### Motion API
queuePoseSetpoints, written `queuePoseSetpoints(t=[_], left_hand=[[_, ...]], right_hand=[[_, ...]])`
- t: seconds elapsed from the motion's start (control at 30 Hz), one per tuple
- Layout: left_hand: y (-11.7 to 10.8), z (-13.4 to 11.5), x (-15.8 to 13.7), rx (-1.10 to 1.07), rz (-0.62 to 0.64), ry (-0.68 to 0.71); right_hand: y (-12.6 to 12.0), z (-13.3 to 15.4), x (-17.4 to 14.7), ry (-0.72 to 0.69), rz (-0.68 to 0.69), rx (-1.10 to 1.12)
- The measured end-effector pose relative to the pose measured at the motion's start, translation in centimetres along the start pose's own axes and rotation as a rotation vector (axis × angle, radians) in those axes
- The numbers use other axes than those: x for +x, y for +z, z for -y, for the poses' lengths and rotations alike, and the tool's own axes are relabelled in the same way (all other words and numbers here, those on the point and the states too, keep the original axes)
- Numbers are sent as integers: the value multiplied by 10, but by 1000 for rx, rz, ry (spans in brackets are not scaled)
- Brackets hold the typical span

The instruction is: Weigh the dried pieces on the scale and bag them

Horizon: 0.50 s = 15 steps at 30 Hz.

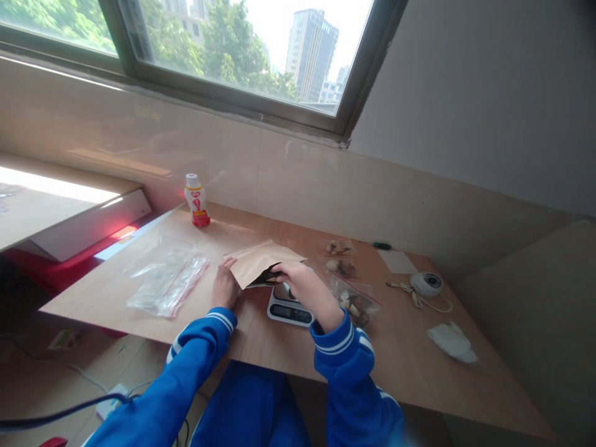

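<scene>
A brown paper bag (263,257) is held slantwise above the table, with its dark mouth gaping toward me. My left hand (226,284) grips the bag's left edge. At the mouth is my right hand (302,282), fingers curled and partly inside; what they pinch is hidden. Beneath the bag and right hand stands a small white kitchen scale (289,312), its platform mostly covered and its display facing me. Just right of it lie zip bags holding pale and brown dried pieces: a larger one (356,304), a middle one (342,268) and a small one (338,248).
Clear zip bags (165,285) lie in a pile at left on the wooden table (395,347). Behind them stands a white-and-red bottle (197,202). To the right are a white dome camera (426,284) with a cable, a paper sheet (397,261), a green-handled tool (382,246) and a crumpled tissue (452,341).
</scene>
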<state>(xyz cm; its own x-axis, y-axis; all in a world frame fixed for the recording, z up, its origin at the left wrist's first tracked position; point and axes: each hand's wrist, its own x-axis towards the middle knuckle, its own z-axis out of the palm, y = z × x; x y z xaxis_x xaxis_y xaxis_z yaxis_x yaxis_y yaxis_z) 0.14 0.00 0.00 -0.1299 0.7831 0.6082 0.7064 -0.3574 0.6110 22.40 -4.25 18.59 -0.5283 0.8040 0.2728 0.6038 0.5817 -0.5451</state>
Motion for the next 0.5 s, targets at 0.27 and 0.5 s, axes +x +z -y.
queuePoseSetpoints(t=[0.27,0.5], left_hand=[[4,2,-1,80,-37,2],[14,14,-2,156,-132,-122]], right_hand=[[-18,-4,-41,99,-199,302],[44,-50,-39,263,-190,253]])
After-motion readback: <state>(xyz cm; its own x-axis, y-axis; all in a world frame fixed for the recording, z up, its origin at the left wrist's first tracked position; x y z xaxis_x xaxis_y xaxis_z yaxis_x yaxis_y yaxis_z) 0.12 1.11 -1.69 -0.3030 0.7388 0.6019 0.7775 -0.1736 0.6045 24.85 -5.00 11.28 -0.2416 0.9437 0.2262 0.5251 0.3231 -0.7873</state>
